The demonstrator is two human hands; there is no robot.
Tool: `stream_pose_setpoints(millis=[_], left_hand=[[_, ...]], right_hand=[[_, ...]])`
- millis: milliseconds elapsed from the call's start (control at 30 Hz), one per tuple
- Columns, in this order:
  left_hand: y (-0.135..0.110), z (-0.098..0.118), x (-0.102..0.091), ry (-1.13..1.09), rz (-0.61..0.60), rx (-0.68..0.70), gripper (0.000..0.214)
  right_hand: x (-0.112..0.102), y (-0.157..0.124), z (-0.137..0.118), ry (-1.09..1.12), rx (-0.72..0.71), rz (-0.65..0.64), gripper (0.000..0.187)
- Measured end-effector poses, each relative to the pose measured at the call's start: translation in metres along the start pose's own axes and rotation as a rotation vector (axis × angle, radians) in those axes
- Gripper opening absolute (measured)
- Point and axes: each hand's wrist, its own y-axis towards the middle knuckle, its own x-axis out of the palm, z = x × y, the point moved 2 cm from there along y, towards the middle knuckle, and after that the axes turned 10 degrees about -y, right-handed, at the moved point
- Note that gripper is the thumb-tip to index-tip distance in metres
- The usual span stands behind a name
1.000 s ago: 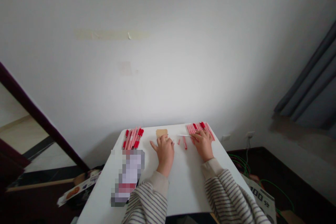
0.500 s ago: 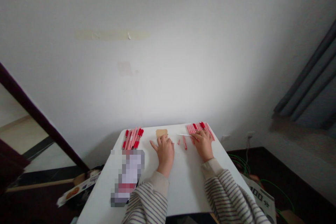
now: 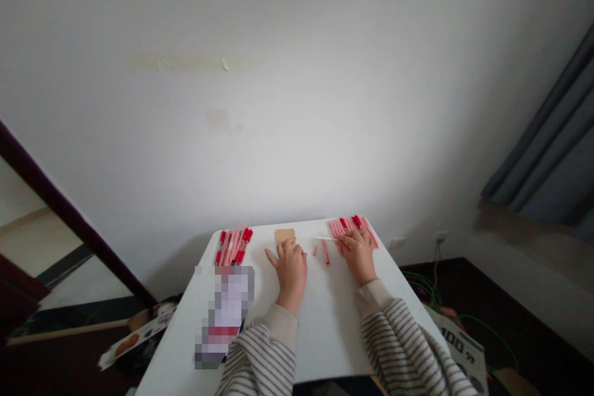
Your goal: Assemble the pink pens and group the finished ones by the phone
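Right hand [image 3: 359, 255]: fingers closed on a slim white stick [image 3: 325, 237] over a white surface [image 3: 331, 322], beside slender pink pens [image 3: 335, 228]. Left hand [image 3: 292, 263]: curled (grip hidden, cannot tell) by a tan rectangular pad [image 3: 284, 234]. Nothing has shifted; work seems paused.

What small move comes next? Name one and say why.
Probably the left hand should reach for the longer pink piece: it lies loose on the table between the hands, while the right hand seems to hold a thin white stick.
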Motion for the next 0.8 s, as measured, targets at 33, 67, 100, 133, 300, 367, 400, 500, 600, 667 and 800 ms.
stream_pose_setpoints(millis=[33, 67, 100, 133, 300, 367, 400, 500, 600, 667, 800], left_hand=[[0.0000, -0.0004, -0.0001, 0.001, -0.002, 0.000, 0.016], [0.0000, -0.0009, -0.0001, 0.003, -0.002, 0.000, 0.016], [0.0000, -0.0014, 0.0001, 0.004, -0.002, 0.002, 0.016], [0.0001, -0.0019, 0.0003, 0.004, -0.001, 0.004, 0.016], [0.0011, -0.0044, 0.0027, 0.003, -0.007, 0.000, 0.015], [0.0016, -0.0052, 0.0037, 0.001, -0.008, -0.005, 0.016], [0.0018, -0.0056, 0.0042, 0.001, -0.009, -0.006, 0.017], [0.0022, -0.0063, 0.0052, 0.002, -0.012, -0.009, 0.018], [0.0024, -0.0069, 0.0058, 0.005, -0.006, -0.012, 0.018], [0.0024, -0.0071, 0.0061, 0.006, -0.004, -0.012, 0.017], [0.0025, -0.0070, 0.0060, 0.003, 0.000, -0.011, 0.016]], right_hand=[[0.0001, 0.0000, 0.0000, -0.001, 0.001, -0.001, 0.017], [0.0002, 0.0001, 0.0000, -0.001, 0.003, -0.002, 0.016], [0.0002, 0.0002, 0.0000, -0.001, 0.005, -0.003, 0.016], [0.0004, 0.0003, 0.0001, -0.001, 0.006, -0.004, 0.016], [0.0007, 0.0006, 0.0001, 0.009, 0.008, -0.009, 0.017], [0.0007, 0.0006, 0.0001, 0.017, 0.010, -0.007, 0.017], [0.0006, 0.0006, 0.0001, 0.021, 0.010, -0.008, 0.017], [0.0007, 0.0006, 0.0002, 0.030, 0.009, -0.014, 0.016], [0.0008, 0.0006, 0.0004, 0.032, 0.011, -0.013, 0.016], [0.0005, 0.0006, 0.0004, 0.032, 0.013, -0.009, 0.016], [-0.0005, 0.0007, 0.0000, 0.029, 0.006, -0.016, 0.018]])
